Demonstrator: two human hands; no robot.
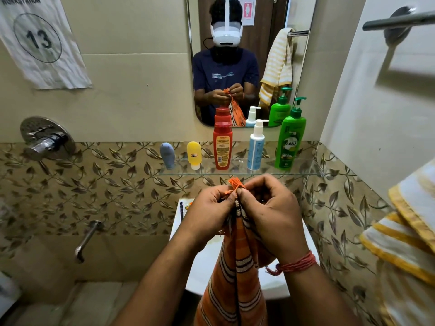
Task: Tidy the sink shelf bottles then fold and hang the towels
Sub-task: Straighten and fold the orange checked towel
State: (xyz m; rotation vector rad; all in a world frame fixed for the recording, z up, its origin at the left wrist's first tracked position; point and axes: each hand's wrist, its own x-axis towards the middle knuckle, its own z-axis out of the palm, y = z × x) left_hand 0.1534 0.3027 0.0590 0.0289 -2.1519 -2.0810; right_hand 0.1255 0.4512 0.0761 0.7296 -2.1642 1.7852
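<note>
I see my left hand [213,209] and right hand [270,208] both pinching the fringed top corners of an orange towel [235,278] hanging near the sink [202,262], soft, light and floppy, best held by its corners.

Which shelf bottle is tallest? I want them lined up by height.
The green pump bottle at the right end of the glass shelf; its pump head tops every other bottle.

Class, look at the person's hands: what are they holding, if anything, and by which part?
Both hands, left and right, pinch the orange striped towel at its fringed top edge; the rest hangs down.
</note>
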